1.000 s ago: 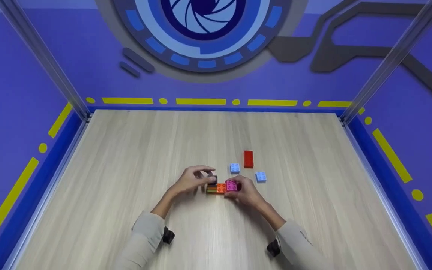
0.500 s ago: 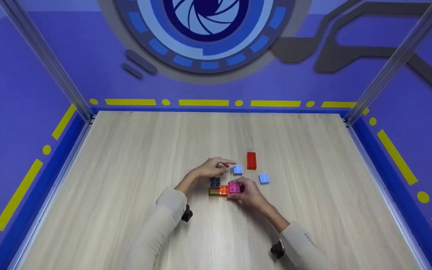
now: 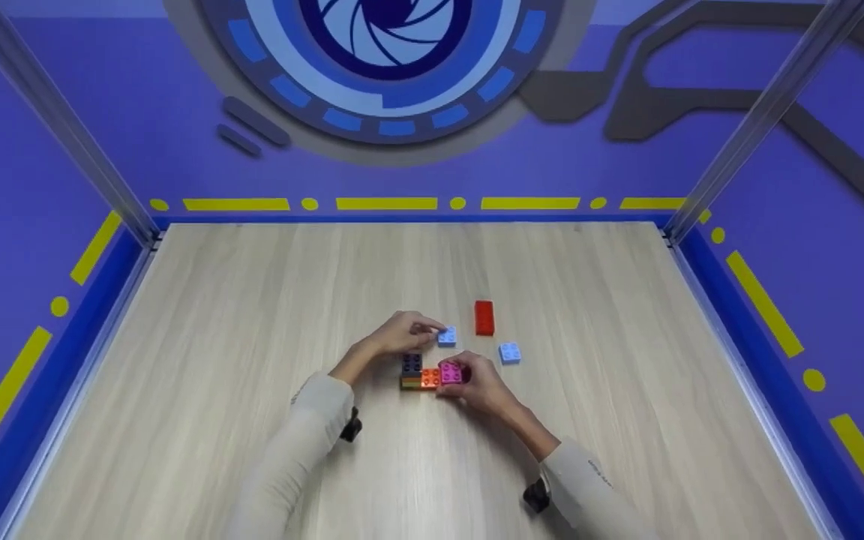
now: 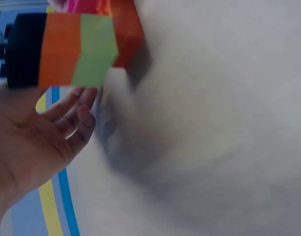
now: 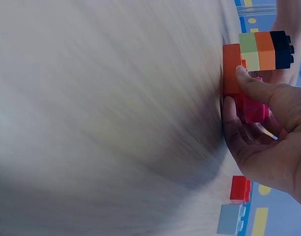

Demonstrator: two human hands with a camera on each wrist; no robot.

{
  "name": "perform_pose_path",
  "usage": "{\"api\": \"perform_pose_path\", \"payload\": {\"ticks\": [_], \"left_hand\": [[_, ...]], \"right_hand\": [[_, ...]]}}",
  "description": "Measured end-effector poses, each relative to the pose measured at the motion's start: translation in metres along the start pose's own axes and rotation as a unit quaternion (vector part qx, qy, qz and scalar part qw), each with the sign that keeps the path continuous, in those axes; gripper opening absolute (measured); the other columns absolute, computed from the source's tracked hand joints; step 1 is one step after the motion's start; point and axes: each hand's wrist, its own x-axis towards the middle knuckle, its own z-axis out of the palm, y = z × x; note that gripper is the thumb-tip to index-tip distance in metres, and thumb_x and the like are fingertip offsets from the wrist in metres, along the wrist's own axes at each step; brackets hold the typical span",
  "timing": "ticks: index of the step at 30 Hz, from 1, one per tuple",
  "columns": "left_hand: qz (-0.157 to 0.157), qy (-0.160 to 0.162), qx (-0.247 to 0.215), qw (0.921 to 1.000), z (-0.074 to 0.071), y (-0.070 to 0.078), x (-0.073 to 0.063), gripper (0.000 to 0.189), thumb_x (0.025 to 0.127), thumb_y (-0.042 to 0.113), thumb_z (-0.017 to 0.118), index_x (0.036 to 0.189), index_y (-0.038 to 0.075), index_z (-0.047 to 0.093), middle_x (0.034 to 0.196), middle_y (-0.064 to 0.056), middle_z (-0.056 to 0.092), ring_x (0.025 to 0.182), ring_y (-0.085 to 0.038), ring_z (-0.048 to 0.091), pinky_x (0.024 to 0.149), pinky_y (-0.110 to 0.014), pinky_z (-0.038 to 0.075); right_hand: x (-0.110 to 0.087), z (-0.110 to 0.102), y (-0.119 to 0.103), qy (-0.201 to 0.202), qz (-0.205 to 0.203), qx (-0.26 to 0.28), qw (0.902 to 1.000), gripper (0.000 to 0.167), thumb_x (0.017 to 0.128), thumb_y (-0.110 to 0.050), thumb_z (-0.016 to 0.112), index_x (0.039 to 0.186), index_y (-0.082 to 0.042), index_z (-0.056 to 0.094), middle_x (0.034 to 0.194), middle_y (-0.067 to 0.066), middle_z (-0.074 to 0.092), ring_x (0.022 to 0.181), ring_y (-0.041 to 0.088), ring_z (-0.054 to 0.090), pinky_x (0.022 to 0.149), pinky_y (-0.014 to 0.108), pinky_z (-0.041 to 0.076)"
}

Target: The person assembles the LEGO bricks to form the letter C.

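Note:
My right hand [image 3: 483, 384] grips the right end of a toy brick stack, with fingers and thumb about the pink brick [image 3: 451, 373] and the orange brick [image 3: 430, 379] under it. At the stack's left end, a black brick [image 4: 26, 49] tops an orange layer [image 4: 61, 49] and a light green one [image 4: 95, 49]. Just behind the stack, my left hand [image 3: 400, 333] reaches out, index fingertip right at the left edge of a light blue brick [image 3: 447, 337]. In the left wrist view its other fingers bend loosely, and the light blue brick is hidden.
A long red brick [image 3: 484, 318] lies behind and right of the hands. A second light blue brick [image 3: 509, 352] sits right of the right hand. Blue walls with yellow marks [image 3: 386, 203] enclose the wooden table [image 3: 252, 300] at the back and sides.
My left hand has let go of the black brick end and moved back and right to the nearer light blue brick. The right hand keeps its grip on the stack.

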Motion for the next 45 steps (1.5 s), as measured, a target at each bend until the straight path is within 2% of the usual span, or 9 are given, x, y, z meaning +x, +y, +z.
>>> {"api": "perform_pose_path", "payload": {"ticks": [4,7,12,18,23,28,33,38,45], "left_hand": [[0.008,0.046,0.0,0.9989,-0.01,-0.017,-0.016,0.03,0.097,0.002,0.063,0.125,0.0,0.07,0.119,-0.021,0.072,0.11,-0.035,0.068,0.1,-0.047,0.053],[-0.003,0.092,0.034,0.9952,-0.013,-0.025,-0.027,0.027,0.094,0.006,0.068,0.121,0.004,0.074,0.112,-0.018,0.071,0.101,-0.032,0.067,0.091,-0.044,0.054],[-0.032,0.167,0.092,0.9812,-0.012,-0.032,-0.045,0.027,0.086,0.018,0.083,0.112,0.012,0.079,0.11,-0.008,0.07,0.094,-0.024,0.064,0.08,-0.039,0.051],[-0.034,0.214,0.102,0.9708,-0.006,-0.039,-0.063,0.031,0.078,0.022,0.09,0.105,0.013,0.079,0.104,-0.004,0.072,0.091,-0.022,0.067,0.078,-0.04,0.055],[-0.037,0.242,0.101,0.9644,-0.002,-0.039,-0.068,0.035,0.076,0.022,0.091,0.106,0.012,0.078,0.107,-0.004,0.072,0.093,-0.022,0.068,0.078,-0.042,0.056],[-0.047,0.246,0.098,0.963,0.001,-0.038,-0.066,0.045,0.077,0.022,0.091,0.116,0.01,0.074,0.115,-0.006,0.071,0.103,-0.025,0.068,0.085,-0.045,0.056],[-0.067,0.23,0.104,0.9654,0.002,-0.037,-0.066,0.039,0.081,0.02,0.087,0.115,0.007,0.075,0.113,-0.009,0.072,0.108,-0.028,0.068,0.092,-0.047,0.055],[-0.064,0.237,0.081,0.9661,-0.003,-0.032,-0.072,0.033,0.083,0.019,0.086,0.111,0.008,0.075,0.109,-0.008,0.074,0.094,-0.022,0.069,0.082,-0.041,0.056],[-0.032,0.222,-0.02,0.9742,-0.017,-0.016,-0.082,0.031,0.092,0.015,0.076,0.121,0.006,0.07,0.115,-0.011,0.075,0.079,-0.015,0.067,0.065,-0.021,0.049]], "right_hand": [[0.002,0.003,-0.004,-0.002,0.004,0.01,0.9999,0.044,0.081,-0.011,0.085,0.121,0.0,0.07,0.112,0.013,0.07,0.101,0.019,0.063,0.087,0.024,0.051],[0.001,0.002,-0.005,0.001,0.004,0.012,0.9999,0.044,0.081,-0.01,0.085,0.121,-0.001,0.069,0.113,0.013,0.07,0.103,0.021,0.063,0.089,0.026,0.052],[-0.002,0.0,-0.002,0.001,0.002,0.006,1.0,0.045,0.082,-0.012,0.085,0.123,-0.002,0.068,0.116,0.013,0.07,0.106,0.023,0.064,0.092,0.029,0.053],[-0.003,-0.001,0.001,0.009,-0.013,-0.003,0.9999,0.045,0.08,-0.011,0.086,0.12,0.0,0.07,0.112,0.014,0.071,0.101,0.021,0.063,0.086,0.022,0.05],[-0.001,0.001,0.001,0.015,-0.018,-0.015,0.9996,0.044,0.079,-0.009,0.087,0.119,0.001,0.071,0.11,0.014,0.072,0.097,0.018,0.063,0.082,0.021,0.05],[-0.001,0.001,-0.001,0.011,-0.003,-0.005,0.9999,0.044,0.08,-0.009,0.086,0.12,-0.001,0.07,0.111,0.013,0.071,0.098,0.017,0.062,0.082,0.02,0.049],[-0.002,0.002,-0.001,0.009,-0.001,-0.001,1.0,0.045,0.08,-0.01,0.086,0.12,-0.001,0.07,0.112,0.013,0.071,0.1,0.018,0.062,0.084,0.021,0.05],[-0.002,0.003,0.0,0.01,-0.002,0.001,1.0,0.046,0.079,-0.011,0.086,0.121,0.0,0.069,0.113,0.014,0.071,0.1,0.019,0.063,0.084,0.021,0.05],[0.0,0.002,0.001,0.011,-0.008,-0.004,0.9999,0.046,0.079,-0.012,0.087,0.12,-0.001,0.07,0.112,0.014,0.071,0.1,0.019,0.063,0.084,0.021,0.05]]}}
